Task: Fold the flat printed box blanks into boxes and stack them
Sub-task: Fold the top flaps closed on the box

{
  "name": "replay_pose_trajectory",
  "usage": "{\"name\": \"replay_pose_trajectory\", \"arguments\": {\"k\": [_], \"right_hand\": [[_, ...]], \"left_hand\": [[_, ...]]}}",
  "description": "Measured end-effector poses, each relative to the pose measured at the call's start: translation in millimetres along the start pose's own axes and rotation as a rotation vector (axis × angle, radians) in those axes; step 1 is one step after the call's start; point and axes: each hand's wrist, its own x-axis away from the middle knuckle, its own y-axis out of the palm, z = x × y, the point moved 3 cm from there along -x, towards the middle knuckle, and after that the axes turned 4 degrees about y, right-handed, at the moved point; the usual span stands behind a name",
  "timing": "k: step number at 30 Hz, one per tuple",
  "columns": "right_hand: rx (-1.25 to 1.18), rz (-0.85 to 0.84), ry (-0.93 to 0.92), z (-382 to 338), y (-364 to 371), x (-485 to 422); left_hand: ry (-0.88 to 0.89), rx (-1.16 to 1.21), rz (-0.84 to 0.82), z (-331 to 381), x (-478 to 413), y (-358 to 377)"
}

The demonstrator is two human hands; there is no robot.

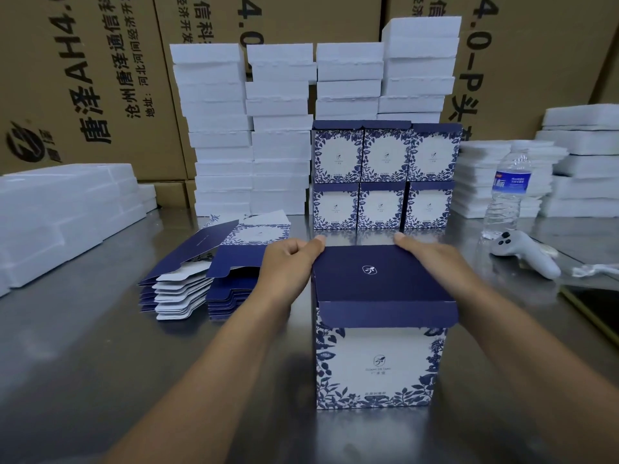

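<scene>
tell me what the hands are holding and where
Both hold the folded box by the far corners of its lid: left hand at left, right hand at right.

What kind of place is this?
Probably a packing room or warehouse: shipping cartons line the back, white foam blocks stand stacked, and folded printed boxes pile up on a steel table.

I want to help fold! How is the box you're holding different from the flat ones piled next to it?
The held box stands upright, folded into shape; the flat blanks lie stacked. The left hand and right hand grip the held box's top; no hand holds the flat blanks. Both show the same navy and white leafy print.
</scene>
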Motion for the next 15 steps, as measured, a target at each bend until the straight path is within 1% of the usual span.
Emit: {"name": "replay_pose_trajectory", "arguments": {"k": [5, 11, 13, 15], "right_hand": [[0.045, 0.008, -0.035, -3.8, 1.0, -0.5], [0.047, -0.018, -0.042, -4.4, 1.1, -1.6], [0.049, -0.025, -0.115, -6.5, 1.1, 2.5], [0.062, -0.005, -0.236, -9.2, -2.1, 13.5]], "left_hand": [[0.047, -0.053, 0.048, 1.5, 0.2, 1.0], [0.051, -0.060, 0.046, 3.4, 0.4, 0.4], [0.044, -0.054, 0.034, 3.4, 0.5, 0.0], [0.036, -0.032, 0.025, 2.0, 0.1, -0.8]]}}
